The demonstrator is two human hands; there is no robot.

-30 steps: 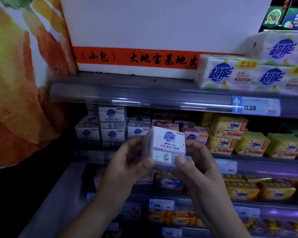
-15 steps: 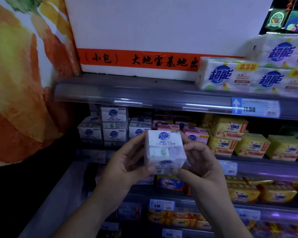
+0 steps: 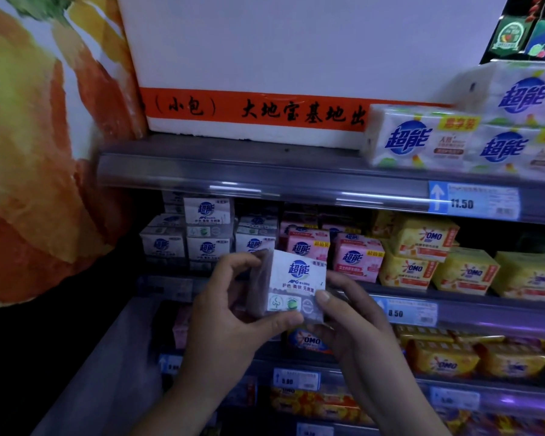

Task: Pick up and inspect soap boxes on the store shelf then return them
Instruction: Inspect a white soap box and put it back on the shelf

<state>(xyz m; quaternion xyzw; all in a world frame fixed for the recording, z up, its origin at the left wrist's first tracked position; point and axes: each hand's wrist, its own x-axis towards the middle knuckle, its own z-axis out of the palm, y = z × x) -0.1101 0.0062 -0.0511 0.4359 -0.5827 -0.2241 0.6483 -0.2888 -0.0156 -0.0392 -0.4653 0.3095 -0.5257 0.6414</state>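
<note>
A white soap box [image 3: 291,284] with a blue logo is held up in front of the middle shelf [image 3: 406,309], its printed face toward me. My left hand [image 3: 230,313] grips its left side, thumb under the bottom edge and fingers curled over the top left corner. My right hand [image 3: 350,319] pinches its right lower corner with the thumb on the front. Matching white soap boxes [image 3: 206,234] are stacked at the left end of that shelf.
Pink soap packs [image 3: 356,256] and yellow OMO packs [image 3: 422,256] fill the middle shelf to the right. Large white packs [image 3: 422,140] sit on the top shelf beside a white foam crate [image 3: 280,64]. More yellow packs lie on the lower shelves. A painted wall stands at left.
Both hands have turned the box: half a second ago its top was tipped toward me, now the printed front faces me again and a dark side shows at left.
</note>
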